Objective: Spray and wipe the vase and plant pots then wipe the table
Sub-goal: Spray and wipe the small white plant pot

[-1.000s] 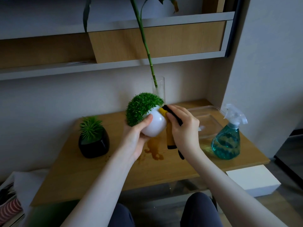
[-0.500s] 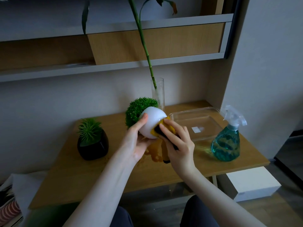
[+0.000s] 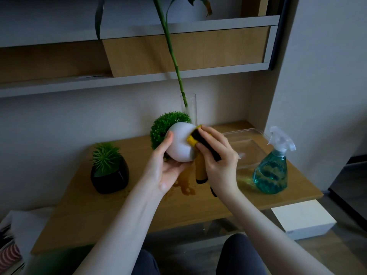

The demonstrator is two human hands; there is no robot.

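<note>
White pot (image 3: 179, 144), yellow-black cloth (image 3: 195, 137)

The left hand (image 3: 164, 171) covers the underside of the white pot (image 3: 181, 144), and the right hand (image 3: 219, 163) hides most of the cloth (image 3: 193, 138). The vase (image 3: 189, 108) base sits behind the pot's plant (image 3: 166, 126). At 12 o'clock the stalk (image 3: 168, 42) runs off the top edge. At 8 o'clock, striped fabric (image 3: 9, 255) is cut off and blurred.
</note>
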